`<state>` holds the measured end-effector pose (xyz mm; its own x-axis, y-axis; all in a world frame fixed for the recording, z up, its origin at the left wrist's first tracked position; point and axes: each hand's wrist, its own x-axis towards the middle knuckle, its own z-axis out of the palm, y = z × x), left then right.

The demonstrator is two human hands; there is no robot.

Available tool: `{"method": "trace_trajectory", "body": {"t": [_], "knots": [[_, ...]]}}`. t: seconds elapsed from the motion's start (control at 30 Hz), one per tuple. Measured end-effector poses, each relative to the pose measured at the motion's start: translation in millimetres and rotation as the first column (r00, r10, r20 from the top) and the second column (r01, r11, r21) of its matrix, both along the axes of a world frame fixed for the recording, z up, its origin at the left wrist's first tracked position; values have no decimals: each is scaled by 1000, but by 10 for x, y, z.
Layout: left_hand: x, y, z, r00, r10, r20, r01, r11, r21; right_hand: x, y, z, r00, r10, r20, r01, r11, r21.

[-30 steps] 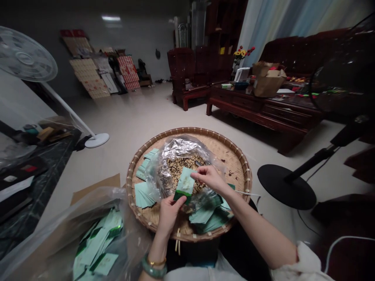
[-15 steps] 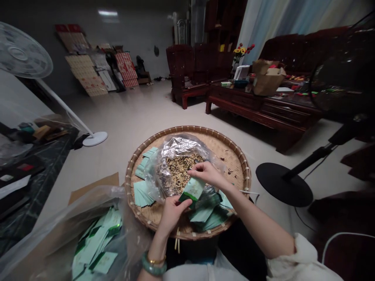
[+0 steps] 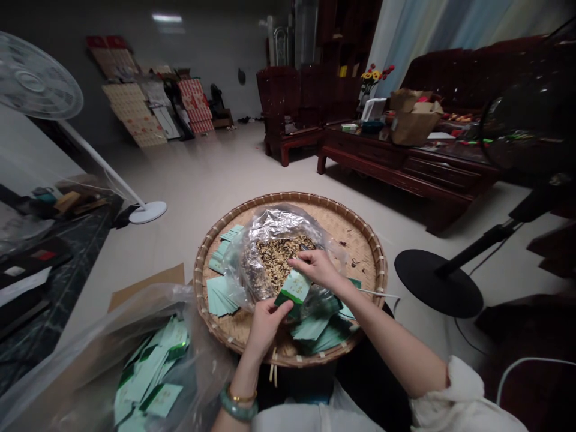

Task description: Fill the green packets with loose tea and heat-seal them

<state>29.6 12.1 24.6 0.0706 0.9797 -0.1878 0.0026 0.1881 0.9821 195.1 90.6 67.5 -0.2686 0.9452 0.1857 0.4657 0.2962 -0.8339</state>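
Note:
My left hand (image 3: 264, 324) pinches a small green packet (image 3: 293, 291) by its lower end and holds it tilted over the woven bamboo tray (image 3: 288, 204). My right hand (image 3: 317, 269) has its fingers curled at the packet's top edge, just above the loose brown dried material (image 3: 275, 259) in an open clear plastic bag (image 3: 270, 225). What the right fingers hold is too small to make out. Several more green packets lie on the tray in piles at the left (image 3: 220, 295) and right (image 3: 321, 330) of the bag.
A clear bag of green packets (image 3: 148, 378) sits on cardboard at my lower left. A white standing fan (image 3: 38, 84) is at the left, a black fan base (image 3: 438, 282) at the right. Dark wooden furniture (image 3: 405, 168) stands behind the tray.
The packet has dropped lower and tilted, and my right hand has moved from its upper corner to curl over its top edge above the dried material.

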Motion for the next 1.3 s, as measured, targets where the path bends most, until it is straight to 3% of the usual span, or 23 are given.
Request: {"method": "trace_trajectory", "body": {"t": [0.2, 0.33, 0.5, 0.63, 0.73, 0.83, 0.93, 1.07, 1.3], "knots": [[-13, 65, -22, 995, 101, -26, -95, 981, 171, -59, 10, -13, 987, -31, -155, 46, 995, 91], [-23, 85, -7, 995, 95, -39, -86, 979, 187, -42, 19, 5, 976, -85, -201, 104, 991, 82], [-14, 127, 82, 998, 35, 55, -40, 995, 94, -48, 1, 53, 992, 69, -103, -66, 997, 33], [78, 127, 118, 987, -104, 121, 112, 992, -62, -144, -49, 70, 978, 205, 25, -207, 977, 59], [145, 116, 112, 978, -95, 184, 131, 971, -198, -162, -24, 61, 991, 130, 40, -133, 988, 77], [155, 109, 110, 962, -10, 274, 83, 963, -258, -60, 40, 15, 998, -43, 38, 38, 991, 128], [114, 108, 116, 934, 78, 349, 28, 957, -287, 121, 65, -103, 959, -193, 205, 162, 974, 161], [68, 105, 105, 896, 131, 423, 3, 953, -301, 300, 2, -317, 832, -181, 524, 111, 980, 162], [91, 78, 66, 893, 178, 413, -52, 953, -299, 311, -39, -498, 721, -237, 651, 154, 971, 183]]}}
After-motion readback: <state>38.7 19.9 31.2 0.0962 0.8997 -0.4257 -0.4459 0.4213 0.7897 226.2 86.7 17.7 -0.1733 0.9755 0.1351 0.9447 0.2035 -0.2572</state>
